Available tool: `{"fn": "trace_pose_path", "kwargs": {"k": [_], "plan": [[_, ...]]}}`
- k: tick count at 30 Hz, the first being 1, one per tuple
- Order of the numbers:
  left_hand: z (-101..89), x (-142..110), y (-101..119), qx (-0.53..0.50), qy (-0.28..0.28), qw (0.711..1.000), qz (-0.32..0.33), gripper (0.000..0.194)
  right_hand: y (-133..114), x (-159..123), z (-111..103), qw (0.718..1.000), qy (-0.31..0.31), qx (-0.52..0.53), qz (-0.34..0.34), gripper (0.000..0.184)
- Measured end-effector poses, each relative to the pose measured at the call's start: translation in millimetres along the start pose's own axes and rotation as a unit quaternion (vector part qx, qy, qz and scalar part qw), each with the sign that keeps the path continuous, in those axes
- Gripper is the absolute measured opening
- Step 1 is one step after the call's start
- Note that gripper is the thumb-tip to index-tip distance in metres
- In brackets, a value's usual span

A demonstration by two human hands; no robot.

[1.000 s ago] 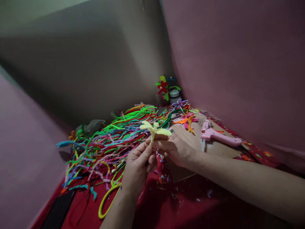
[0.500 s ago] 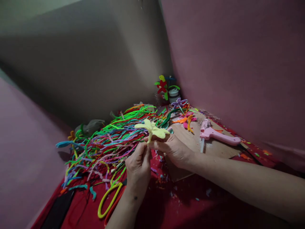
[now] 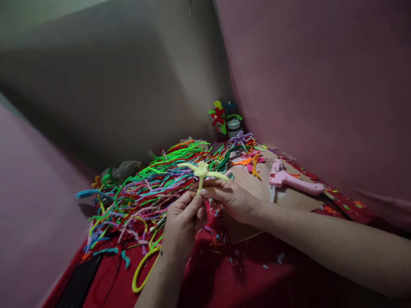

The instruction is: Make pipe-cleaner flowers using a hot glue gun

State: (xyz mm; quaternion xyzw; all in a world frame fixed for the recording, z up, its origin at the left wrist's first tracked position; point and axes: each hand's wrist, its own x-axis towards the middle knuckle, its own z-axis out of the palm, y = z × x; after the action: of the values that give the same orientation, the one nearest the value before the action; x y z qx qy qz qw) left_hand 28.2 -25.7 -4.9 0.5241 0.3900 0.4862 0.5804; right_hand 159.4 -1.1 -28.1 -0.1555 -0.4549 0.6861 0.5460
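A pale yellow pipe-cleaner flower (image 3: 201,171) stands upright between my hands, its petals spread to both sides above a short stem. My left hand (image 3: 184,216) pinches the bottom of the stem between thumb and fingertips. From the right, my right hand (image 3: 233,199) closes its thumb and fingers on the same stem, just under the petals. Behind the flower lies a wide heap of coloured pipe cleaners (image 3: 157,184). A yellow scissors handle (image 3: 141,269) shows beside my left forearm, which hides the rest.
A pink glue gun (image 3: 293,182) rests on a brown board (image 3: 257,188) at the right. Orange and pink pipe-cleaner pieces (image 3: 253,162) and a purple flower (image 3: 240,139) lie farther back. A red flower (image 3: 217,115) stands near a white-lidded container (image 3: 234,126) in the corner. Scraps dot the red cloth (image 3: 244,273).
The flower has turned, so its petals now look edge-on and its stem shows more. My left hand has shifted slightly left, its thumb rolled over, covering more of the scissors.
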Motion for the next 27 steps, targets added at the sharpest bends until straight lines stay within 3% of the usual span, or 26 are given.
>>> {"fn": "trace_pose_path", "kwargs": {"k": [4, 8, 12, 15, 17, 20, 24, 27], "plan": [[1.4, -0.8, 4.2, -0.027, -0.043, 0.998, -0.039, 0.015, -2.1, -0.6, 1.7, 1.000, 0.001, 0.007, -0.014, 0.019], [2.9, -2.7, 1.9, 0.150, -0.006, 0.987, 0.062, 0.017, -0.7, -0.5, 3.6, 0.998, 0.045, 0.030, -0.016, 0.016], [1.8, -0.6, -8.7, 0.389, 0.072, 0.894, 0.213, 0.008, 2.3, -0.2, 4.0, 0.995, 0.084, 0.054, -0.010, 0.018], [-1.9, 2.1, -15.5, 0.487, 0.117, 0.820, 0.276, 0.011, 3.1, -0.8, 5.1, 0.995, 0.096, 0.017, -0.016, 0.017], [-3.9, 2.3, -16.4, 0.509, 0.118, 0.801, 0.292, 0.012, 2.1, -1.6, 6.7, 0.994, 0.101, -0.019, -0.025, 0.018], [-2.1, -1.0, -12.0, 0.472, 0.110, 0.833, 0.268, 0.012, -0.9, -2.8, 9.7, 0.995, 0.080, -0.036, -0.046, 0.019], [6.4, -5.6, -4.0, 0.308, 0.118, 0.930, 0.161, 0.015, -3.9, -3.7, 10.5, 0.998, 0.045, -0.011, -0.053, 0.017], [9.6, -5.7, -2.2, 0.171, 0.088, 0.979, 0.075, 0.021, -2.6, -3.2, 7.7, 0.997, 0.037, -0.029, -0.059, 0.016]]}}
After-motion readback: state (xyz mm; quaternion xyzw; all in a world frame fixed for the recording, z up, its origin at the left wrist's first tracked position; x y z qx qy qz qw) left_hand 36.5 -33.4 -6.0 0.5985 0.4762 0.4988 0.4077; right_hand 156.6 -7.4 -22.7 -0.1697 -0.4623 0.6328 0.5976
